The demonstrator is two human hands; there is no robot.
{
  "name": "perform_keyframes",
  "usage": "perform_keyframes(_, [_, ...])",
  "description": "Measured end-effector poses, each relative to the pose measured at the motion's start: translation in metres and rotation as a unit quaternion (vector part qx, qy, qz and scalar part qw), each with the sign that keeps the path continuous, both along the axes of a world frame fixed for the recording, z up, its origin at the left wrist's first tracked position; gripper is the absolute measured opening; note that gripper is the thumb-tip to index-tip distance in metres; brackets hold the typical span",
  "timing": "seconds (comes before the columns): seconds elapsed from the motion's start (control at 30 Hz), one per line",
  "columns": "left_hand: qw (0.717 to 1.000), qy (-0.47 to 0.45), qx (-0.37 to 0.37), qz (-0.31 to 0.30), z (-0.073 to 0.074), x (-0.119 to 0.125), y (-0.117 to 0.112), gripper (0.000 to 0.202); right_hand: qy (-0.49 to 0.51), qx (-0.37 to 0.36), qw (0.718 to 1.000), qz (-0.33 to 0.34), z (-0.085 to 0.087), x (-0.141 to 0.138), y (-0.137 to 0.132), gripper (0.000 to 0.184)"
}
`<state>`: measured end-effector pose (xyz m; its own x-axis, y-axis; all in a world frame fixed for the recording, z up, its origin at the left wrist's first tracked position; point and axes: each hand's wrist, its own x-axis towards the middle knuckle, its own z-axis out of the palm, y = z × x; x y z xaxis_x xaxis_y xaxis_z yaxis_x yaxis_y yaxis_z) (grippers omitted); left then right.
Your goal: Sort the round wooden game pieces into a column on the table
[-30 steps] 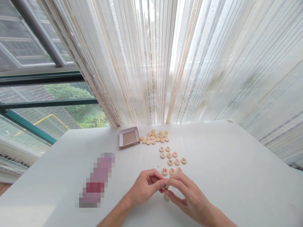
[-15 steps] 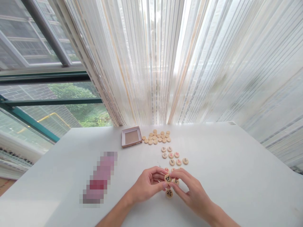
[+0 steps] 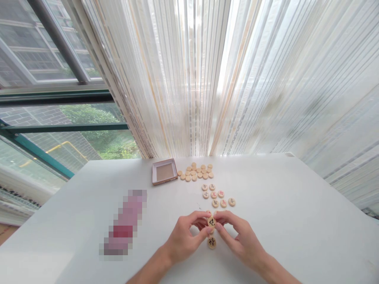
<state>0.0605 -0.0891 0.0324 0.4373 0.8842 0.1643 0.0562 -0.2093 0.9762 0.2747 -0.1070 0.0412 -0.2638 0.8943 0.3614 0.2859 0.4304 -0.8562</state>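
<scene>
A round wooden Chinese chess piece (image 3: 211, 222) with a black character is pinched between the fingertips of both hands. My left hand (image 3: 185, 236) grips its left side, fingers bent. My right hand (image 3: 243, 238) closes on its right side with thumb and fingers. Just below, toward me, lies another piece (image 3: 211, 242) with a black character, face up. Behind my fingers more pieces are partly hidden. Beyond them, several face-up pieces with red or black characters lie in loose rows, among them a red-marked piece (image 3: 223, 203).
A shallow open box (image 3: 164, 182) stands at the back of the white table (image 3: 281, 221). Several blank-side-up pieces (image 3: 194, 173) cluster right of it. A blurred pink item (image 3: 122, 223) lies on the left. Behind the table hangs a striped curtain (image 3: 189, 79), with a window at left.
The held piece has turned slightly and shifted a little to the right. My left hand has moved slightly right, and both hands now cover more of the pieces behind.
</scene>
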Motion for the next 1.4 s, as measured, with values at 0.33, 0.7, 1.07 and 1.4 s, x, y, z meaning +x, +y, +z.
perform_keyframes(0.33, [0.968,0.139,0.208,-0.009,-0.0027,-0.0018,-0.0035,0.026,-0.02,0.005,1.0,-0.018,-0.0003,-0.0008,0.0012,0.021])
perform_keyframes(0.7, [0.975,0.11,0.192,0.003,-0.0017,-0.0026,-0.0008,0.03,-0.019,0.002,1.0,-0.01,0.0027,-0.0016,-0.0002,0.026])
perform_keyframes(1.07, [0.987,0.064,0.143,0.036,-0.001,-0.001,-0.0004,0.03,0.007,-0.01,1.0,0.029,0.0004,-0.0006,-0.0002,0.015])
perform_keyframes(1.4, [0.997,0.035,0.073,0.016,0.0059,-0.0008,-0.0012,0.023,0.012,-0.005,0.999,0.03,-0.0021,-0.0019,-0.0006,0.015])
